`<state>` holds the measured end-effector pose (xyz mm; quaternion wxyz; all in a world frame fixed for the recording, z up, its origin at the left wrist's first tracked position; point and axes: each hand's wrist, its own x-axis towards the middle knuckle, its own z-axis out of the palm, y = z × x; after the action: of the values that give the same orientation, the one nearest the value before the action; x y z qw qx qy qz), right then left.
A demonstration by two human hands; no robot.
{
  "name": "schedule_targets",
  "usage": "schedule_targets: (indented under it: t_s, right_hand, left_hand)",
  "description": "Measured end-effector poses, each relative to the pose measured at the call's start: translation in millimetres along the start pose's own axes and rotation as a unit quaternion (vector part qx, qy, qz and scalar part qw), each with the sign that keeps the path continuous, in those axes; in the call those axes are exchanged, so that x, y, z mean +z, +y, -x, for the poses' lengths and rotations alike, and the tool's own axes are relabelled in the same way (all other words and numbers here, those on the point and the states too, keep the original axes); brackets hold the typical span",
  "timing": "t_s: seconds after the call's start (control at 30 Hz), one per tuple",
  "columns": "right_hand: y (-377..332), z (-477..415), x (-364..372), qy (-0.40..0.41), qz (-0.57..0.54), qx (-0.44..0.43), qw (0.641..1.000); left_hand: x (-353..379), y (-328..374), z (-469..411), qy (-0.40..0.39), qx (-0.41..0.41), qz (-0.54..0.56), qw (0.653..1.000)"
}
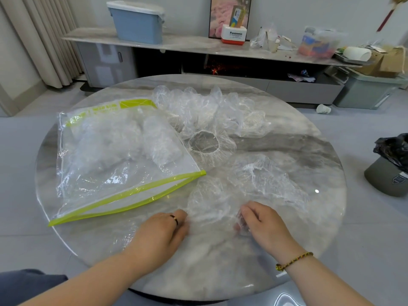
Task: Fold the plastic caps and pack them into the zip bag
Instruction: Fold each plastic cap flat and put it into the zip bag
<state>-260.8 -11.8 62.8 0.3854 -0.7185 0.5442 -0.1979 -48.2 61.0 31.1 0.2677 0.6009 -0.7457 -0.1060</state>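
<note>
Plastic cap (209, 204) pinched, left hand (162, 230), right hand (262, 224)

Home living room, round marble table (287, 138), TV cabinet (176, 44), curtains (37, 40), framed picture (220, 14)

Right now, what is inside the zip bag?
Folded clear caps lie inside the zip bag; how many cannot be told, as they overlap under glare.

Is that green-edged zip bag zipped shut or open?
Open: the zip bag's two green zip strips lie apart, meeting only at the right-hand corner.
</note>
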Motion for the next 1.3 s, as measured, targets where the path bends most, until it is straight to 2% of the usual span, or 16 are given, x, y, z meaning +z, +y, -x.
schedule_targets:
  t_s: [0.07, 0.17, 0.37, 0.47, 0.5, 0.53, 0.6, 0.63, 0.7, 0.77, 0.83, 0.9, 1.0, 1.1, 1.23, 1.3]
  right_hand:
    - [-1, -3, 3, 0.03, 0.02, -0.002, 0.999]
    - [2, -8, 7, 0.049, 0.049, 0.006, 0.998]
    - [3, -13, 16, 0.039, 0.089, 0.044, 0.994]
    - [0, -15, 18, 0.033, 0.133, 0.063, 0.989]
    - [-2, -16, 19, 0.03, 0.154, 0.062, 0.986]
    - [-5, -15, 20, 0.03, 0.175, 0.057, 0.982]
    - [-12, -13, 22, 0.033, 0.221, 0.042, 0.974]
    - [-15, -12, 22, 0.039, 0.236, 0.032, 0.971]
    - [-18, -13, 24, 0.048, 0.262, 0.012, 0.964]
    - [-13, -15, 31, 0.123, 0.315, -0.07, 0.938]
    - [-3, -19, 43, 0.194, 0.333, -0.168, 0.907]
    - [2, -19, 51, 0.168, 0.346, -0.227, 0.895]
    - [5, -16, 54, 0.083, 0.371, -0.224, 0.897]
    - [7, -21, 54, 0.052, 0.372, -0.186, 0.908]
    - [10, -24, 52, 0.071, 0.354, -0.206, 0.909]
    - [9, -26, 46, 0.114, 0.321, -0.231, 0.911]
  left_hand:
    - [-1, 1, -1, -0.013, -0.125, 0.122, 0.984]
    - [-1, 0, -7, 0.025, -0.19, 0.166, 0.967]
    - [-10, -1, -16, 0.024, -0.256, 0.106, 0.96]
    - [-16, 5, -20, -0.017, -0.279, -0.027, 0.96]
    - [-19, 6, -21, -0.005, -0.267, -0.081, 0.96]
    - [-18, 4, -22, 0.034, -0.218, -0.12, 0.968]
    - [-14, 4, -19, 0.132, -0.064, -0.133, 0.98]
    - [-9, 5, -18, 0.152, 0.017, -0.131, 0.98]
    - [3, 7, -16, 0.118, 0.105, -0.145, 0.977]
    - [11, 10, -16, 0.052, 0.108, -0.204, 0.972]
    - [14, 5, -18, -0.016, 0.064, -0.235, 0.97]
    - [12, -3, -22, -0.053, 0.024, -0.234, 0.971]
    - [8, -12, -25, -0.106, -0.019, -0.236, 0.966]
    - [15, -15, -26, -0.091, -0.02, -0.232, 0.968]
    - [20, -21, -25, -0.023, 0.016, -0.259, 0.965]
    - [17, -22, -27, 0.015, 0.038, -0.257, 0.966]
